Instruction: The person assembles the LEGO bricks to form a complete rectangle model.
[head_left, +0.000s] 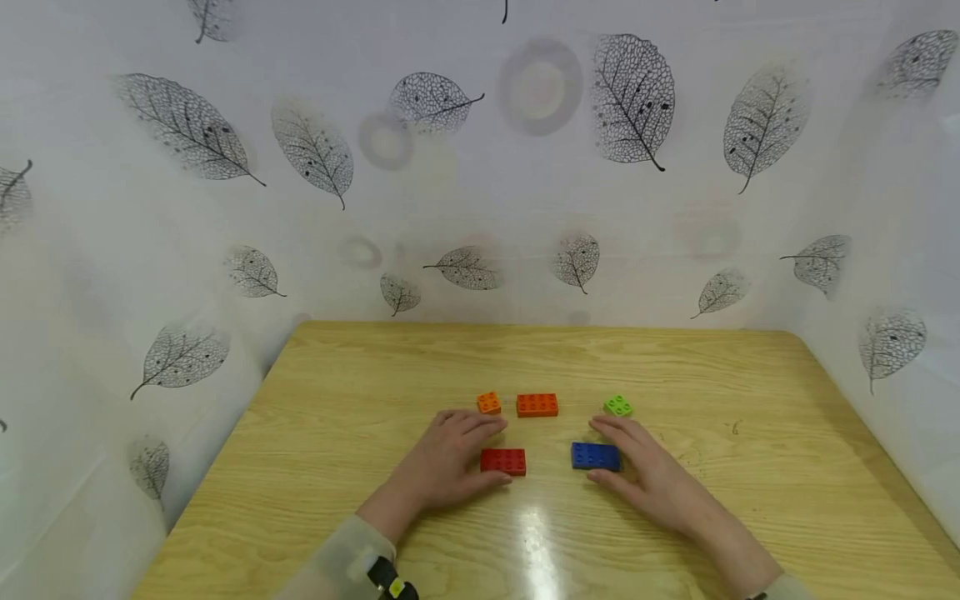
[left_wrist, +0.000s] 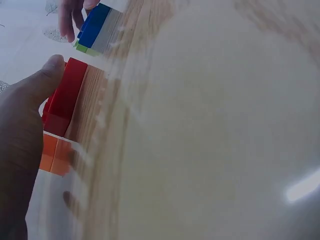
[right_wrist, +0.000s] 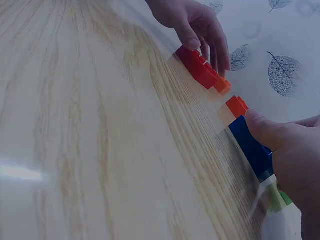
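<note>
My left hand [head_left: 453, 457] is spread around a red brick [head_left: 503, 462], fingers beyond its far side and thumb along its near side. A gap shows between those fingers and the brick in the head view. On the right, a blue brick [head_left: 596, 457] lies between the parted thumb and fingers of my right hand [head_left: 651, 475]. In the right wrist view, the right thumb [right_wrist: 262, 125] overlaps the top edge of the blue brick [right_wrist: 251, 149]. Both bricks lie flat, studs up.
Behind the hands lie a small light-orange brick [head_left: 489, 403], a longer orange brick [head_left: 537, 405] and a small green brick [head_left: 618, 406]. All lie on the wooden table [head_left: 360, 367]. A leaf-patterned white cloth [head_left: 480, 200] hangs around its back and sides.
</note>
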